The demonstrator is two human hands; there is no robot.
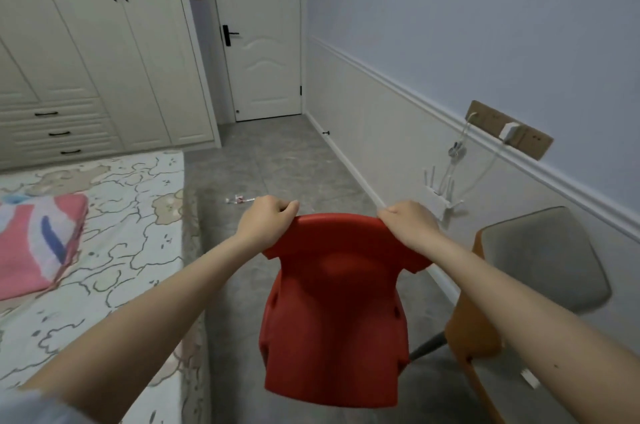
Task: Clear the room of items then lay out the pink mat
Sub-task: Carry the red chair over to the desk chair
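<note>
A small red plastic chair [334, 312] hangs in front of me above the grey floor. My left hand [266, 221] grips the left top corner of its backrest. My right hand [408, 222] grips the right top corner. The chair's legs are hidden below its seat. A folded pink cloth with blue and white stripes [36, 243] lies on the bed at the left; whether it is the pink mat I cannot tell.
A bed with a patterned sheet [131, 215] fills the left. A grey and orange chair [540, 261] stands against the right wall. Small litter [239, 199] lies on the floor. A closed white door [259, 35] is ahead, wardrobes [86, 60] at left, cables [457, 164] on the wall.
</note>
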